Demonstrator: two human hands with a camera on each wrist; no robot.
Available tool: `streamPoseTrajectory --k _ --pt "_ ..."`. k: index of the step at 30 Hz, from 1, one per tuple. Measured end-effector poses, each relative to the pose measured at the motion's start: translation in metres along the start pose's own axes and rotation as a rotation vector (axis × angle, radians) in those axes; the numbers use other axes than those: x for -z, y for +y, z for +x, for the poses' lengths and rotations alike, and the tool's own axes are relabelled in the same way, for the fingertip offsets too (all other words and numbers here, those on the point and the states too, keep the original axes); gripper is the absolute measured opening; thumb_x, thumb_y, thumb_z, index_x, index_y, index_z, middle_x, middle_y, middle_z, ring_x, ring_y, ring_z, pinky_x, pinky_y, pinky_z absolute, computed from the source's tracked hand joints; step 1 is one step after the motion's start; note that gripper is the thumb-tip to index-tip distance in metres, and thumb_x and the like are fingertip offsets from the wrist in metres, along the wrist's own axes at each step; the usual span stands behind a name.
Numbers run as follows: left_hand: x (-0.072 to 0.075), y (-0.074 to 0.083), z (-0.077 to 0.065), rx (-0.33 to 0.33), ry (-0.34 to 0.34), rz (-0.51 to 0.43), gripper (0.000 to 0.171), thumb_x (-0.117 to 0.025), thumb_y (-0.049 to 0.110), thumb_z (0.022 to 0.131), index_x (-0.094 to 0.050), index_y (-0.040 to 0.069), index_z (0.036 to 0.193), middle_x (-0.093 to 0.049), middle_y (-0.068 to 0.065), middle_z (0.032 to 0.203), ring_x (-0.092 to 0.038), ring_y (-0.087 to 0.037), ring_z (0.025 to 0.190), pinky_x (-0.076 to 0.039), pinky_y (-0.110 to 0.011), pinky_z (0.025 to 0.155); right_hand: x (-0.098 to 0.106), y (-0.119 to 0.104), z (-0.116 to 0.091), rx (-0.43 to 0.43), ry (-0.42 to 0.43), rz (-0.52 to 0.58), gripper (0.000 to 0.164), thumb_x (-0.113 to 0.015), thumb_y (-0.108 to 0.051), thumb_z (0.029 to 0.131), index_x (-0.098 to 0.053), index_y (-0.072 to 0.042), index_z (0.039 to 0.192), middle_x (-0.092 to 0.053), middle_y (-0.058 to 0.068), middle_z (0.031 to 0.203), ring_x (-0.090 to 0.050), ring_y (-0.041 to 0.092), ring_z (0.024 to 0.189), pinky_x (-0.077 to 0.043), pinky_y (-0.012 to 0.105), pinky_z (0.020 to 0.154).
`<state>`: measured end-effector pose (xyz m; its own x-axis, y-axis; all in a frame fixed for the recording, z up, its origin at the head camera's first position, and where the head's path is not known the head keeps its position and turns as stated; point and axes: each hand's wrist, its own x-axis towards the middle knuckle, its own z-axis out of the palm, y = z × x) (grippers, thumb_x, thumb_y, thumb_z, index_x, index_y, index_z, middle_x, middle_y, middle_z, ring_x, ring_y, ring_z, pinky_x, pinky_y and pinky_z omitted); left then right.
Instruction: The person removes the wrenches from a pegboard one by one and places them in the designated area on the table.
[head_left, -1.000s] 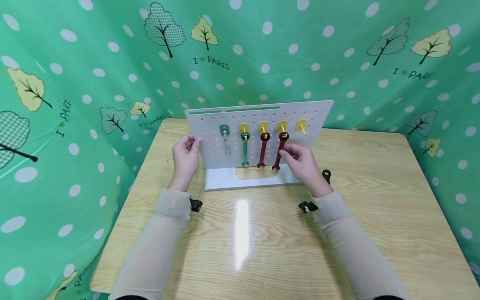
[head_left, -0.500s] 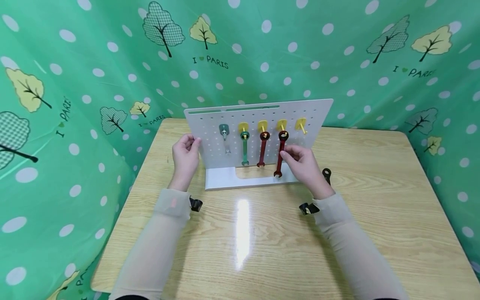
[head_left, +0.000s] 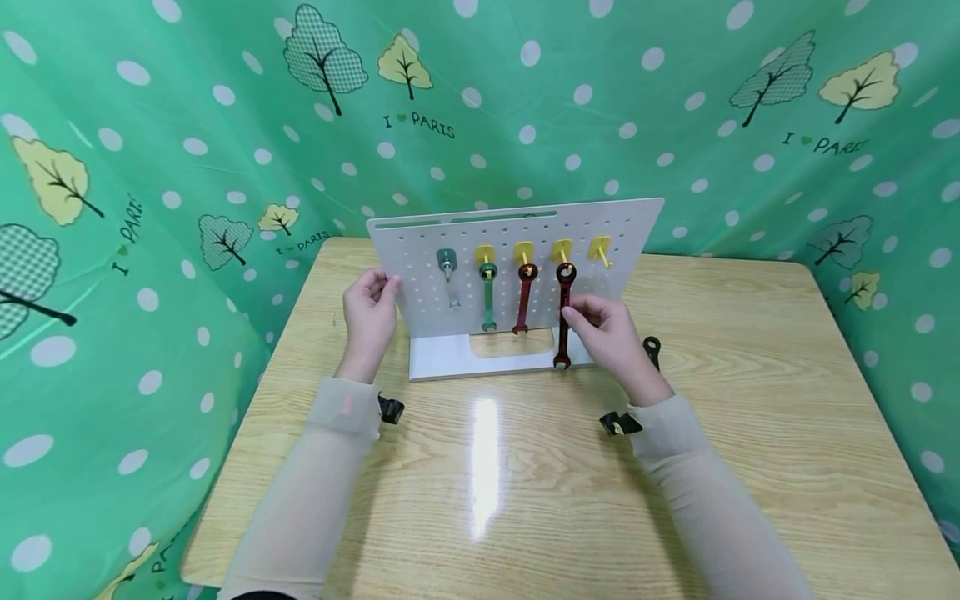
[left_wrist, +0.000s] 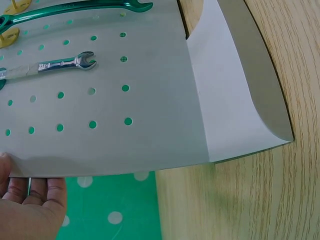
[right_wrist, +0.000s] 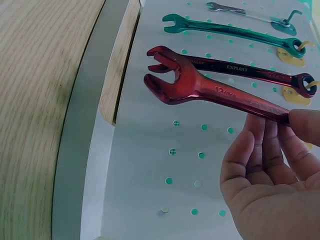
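Observation:
My right hand (head_left: 606,329) pinches a red combination wrench (right_wrist: 225,100) at mid-shank between thumb and fingers. Its ring end overlaps the third yellow hook (head_left: 562,248) in the head view, and its open end points down, tilted out from the white pegboard (head_left: 630,221). On the board's left edge, my left hand (head_left: 371,312) grips with the thumb in front and fingers behind. A second red wrench (head_left: 523,300), a green wrench (head_left: 488,304) and a small silver wrench (left_wrist: 65,63) hang from hooks to the left of the held one.
One yellow hook (head_left: 602,250) at the right of the row carries nothing. A dark wrench (head_left: 652,350) lies on the wooden table (head_left: 750,400), partly behind the right wrist. The board's white base (head_left: 438,358) rests on the table. A green dotted curtain (head_left: 480,100) stands behind.
The lower end of the held red wrench has swung outward from the board, toward me, with the right hand shifting slightly down and right. The left hand keeps its place.

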<state>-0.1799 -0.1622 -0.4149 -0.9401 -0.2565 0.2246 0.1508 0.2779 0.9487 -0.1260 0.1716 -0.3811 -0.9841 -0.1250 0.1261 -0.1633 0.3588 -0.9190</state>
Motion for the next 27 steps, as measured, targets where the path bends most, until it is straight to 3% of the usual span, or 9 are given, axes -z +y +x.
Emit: streamPoseTrajectory --k 8,19,23,27 --pt "-0.001 -0.001 0.001 0.002 0.003 -0.006 0.017 -0.061 0.009 0.103 -0.066 -0.006 0.109 -0.07 -0.018 0.103 -0.065 -0.023 0.091 -0.054 -0.026 0.079 0.003 0.001 -0.003 -0.024 -0.002 0.019 0.017 -0.06 -0.002 0.103 -0.069 0.011 0.107 -0.068 0.024 0.099 -0.058 0.019 0.08 -0.048 0.022 0.067" --pt "-0.001 -0.002 0.001 0.001 -0.001 -0.003 0.018 -0.061 0.01 0.104 -0.066 -0.006 0.11 -0.07 -0.017 0.103 -0.065 -0.023 0.092 -0.056 -0.03 0.083 0.006 -0.001 -0.006 -0.014 -0.008 0.086 0.016 -0.06 0.001 0.102 -0.069 0.014 0.104 -0.068 0.028 0.097 -0.061 0.022 0.08 -0.051 0.021 0.069" --pt "-0.001 -0.002 0.001 0.001 0.0 -0.008 0.018 -0.061 0.01 0.104 -0.066 -0.006 0.11 -0.07 -0.017 0.103 -0.065 -0.022 0.092 -0.056 -0.034 0.084 0.006 0.012 -0.004 0.001 -0.017 0.119 0.016 -0.059 0.002 0.102 -0.069 0.014 0.105 -0.067 0.032 0.098 -0.062 0.02 0.079 -0.053 0.021 0.07" --pt "-0.001 -0.002 0.001 0.006 -0.002 -0.014 0.018 -0.061 0.01 0.104 -0.066 -0.006 0.109 -0.069 -0.017 0.102 -0.065 -0.023 0.091 -0.056 -0.035 0.084 0.006 0.029 0.0 -0.004 -0.025 0.12 0.017 -0.06 -0.002 0.102 -0.07 0.012 0.106 -0.069 0.027 0.099 -0.063 0.021 0.081 -0.055 0.024 0.072"
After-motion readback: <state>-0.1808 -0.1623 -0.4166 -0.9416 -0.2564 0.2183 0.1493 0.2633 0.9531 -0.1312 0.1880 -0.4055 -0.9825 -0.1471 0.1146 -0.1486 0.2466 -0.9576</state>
